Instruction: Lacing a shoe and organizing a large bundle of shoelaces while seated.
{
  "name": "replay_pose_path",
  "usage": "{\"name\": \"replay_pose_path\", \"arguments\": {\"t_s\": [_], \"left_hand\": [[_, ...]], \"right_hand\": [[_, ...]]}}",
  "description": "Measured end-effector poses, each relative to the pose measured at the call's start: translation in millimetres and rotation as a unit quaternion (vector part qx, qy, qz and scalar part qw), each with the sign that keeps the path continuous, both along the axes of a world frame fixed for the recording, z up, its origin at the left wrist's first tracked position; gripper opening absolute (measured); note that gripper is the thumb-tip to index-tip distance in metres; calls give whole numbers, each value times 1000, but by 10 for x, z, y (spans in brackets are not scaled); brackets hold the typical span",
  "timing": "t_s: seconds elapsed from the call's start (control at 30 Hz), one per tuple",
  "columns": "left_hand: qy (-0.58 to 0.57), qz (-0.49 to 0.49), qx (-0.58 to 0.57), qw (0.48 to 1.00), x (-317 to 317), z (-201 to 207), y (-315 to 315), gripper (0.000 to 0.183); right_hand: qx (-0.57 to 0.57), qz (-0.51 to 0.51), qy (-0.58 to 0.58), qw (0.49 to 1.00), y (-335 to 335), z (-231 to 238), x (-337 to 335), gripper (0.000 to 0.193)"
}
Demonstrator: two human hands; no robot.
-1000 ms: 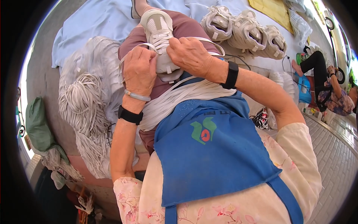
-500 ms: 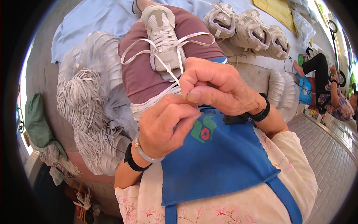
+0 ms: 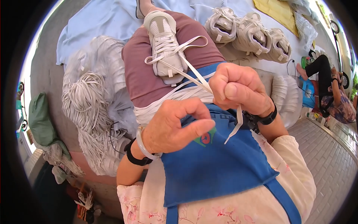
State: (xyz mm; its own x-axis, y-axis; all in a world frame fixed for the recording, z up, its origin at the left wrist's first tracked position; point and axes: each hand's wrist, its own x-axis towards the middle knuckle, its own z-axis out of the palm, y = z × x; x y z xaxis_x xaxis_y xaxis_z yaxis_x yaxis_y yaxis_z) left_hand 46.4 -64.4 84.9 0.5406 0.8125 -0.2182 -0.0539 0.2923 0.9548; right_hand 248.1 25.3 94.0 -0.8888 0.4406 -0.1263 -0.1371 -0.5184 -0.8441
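Lap [image 3: 136, 71] bears one laced shoe [image 3: 166, 56]; pale cloth [image 3: 245, 7] bears others.

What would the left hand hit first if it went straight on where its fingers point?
Probably the right hand, around its lower edge, where the pale lace end hangs out. Depth is unclear, so the left hand might pass beneath.
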Motion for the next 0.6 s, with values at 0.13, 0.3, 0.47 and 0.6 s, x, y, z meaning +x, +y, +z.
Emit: {"name": "replay_pose_path", "arguments": {"t_s": [0.13, 0.3, 0.47, 0.6], "left_hand": [[-87, 188, -249, 946, -2, -596, 51, 41], [-256, 257, -331, 871, 59, -891, 244, 41], [-187, 222, -290, 912, -111, -820, 60, 38], [-58, 97, -200, 973, -248, -571, -122, 44]], "right_hand": [[118, 84, 74, 987, -87, 177, -164, 18], [153, 203, 85, 963, -238, 131, -491, 10], [206, 125, 36, 970, -111, -14, -358, 8], [20, 70, -95, 993, -55, -165, -177, 14]]}}
